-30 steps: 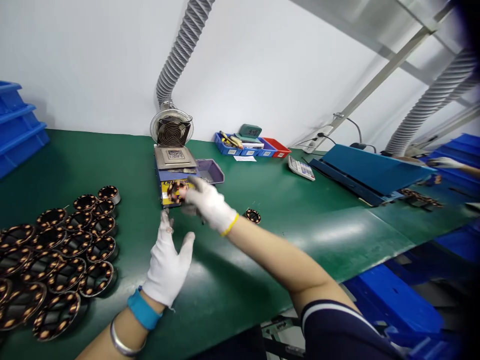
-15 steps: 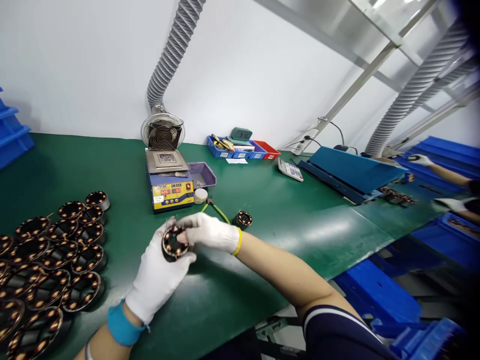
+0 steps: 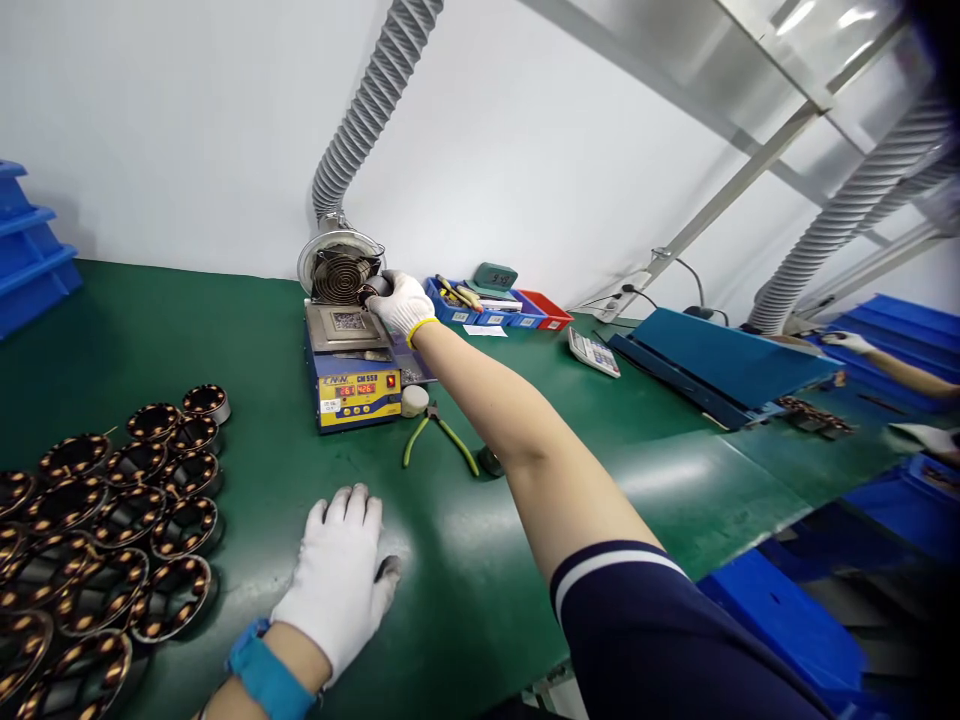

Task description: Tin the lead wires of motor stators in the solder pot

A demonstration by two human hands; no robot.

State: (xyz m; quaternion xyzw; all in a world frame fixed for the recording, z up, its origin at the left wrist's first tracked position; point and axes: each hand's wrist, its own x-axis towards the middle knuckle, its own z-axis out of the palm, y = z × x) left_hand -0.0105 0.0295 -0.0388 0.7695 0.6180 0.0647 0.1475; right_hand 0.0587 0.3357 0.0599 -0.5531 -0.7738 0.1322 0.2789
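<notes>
My left hand (image 3: 337, 572), in a white glove, rests on the green table with its fingers stretched out and nothing in it. My right hand (image 3: 406, 306), also gloved, reaches out over the solder pot (image 3: 358, 398) and grips a motor stator (image 3: 373, 288) by its side. The stator is tilted at the back right of the pot's metal top, in front of the round fume hood (image 3: 339, 272). My fingers partly cover it, and whether it touches the pot cannot be told. Green-handled cutters (image 3: 439, 428) lie open on the table beside a white round lump (image 3: 415, 401).
Several copper-wound stators (image 3: 180, 525) stand grouped at the left. Another stator (image 3: 490, 461) is partly hidden by my right forearm. Small bins (image 3: 491, 318), a calculator (image 3: 594, 352) and a blue sloped stand (image 3: 727, 355) are farther back. A co-worker's gloved hands (image 3: 847, 342) show at far right.
My right hand has carried the stator from in front of me up to the solder pot. My left hand has let go of it and now lies flat on the table.
</notes>
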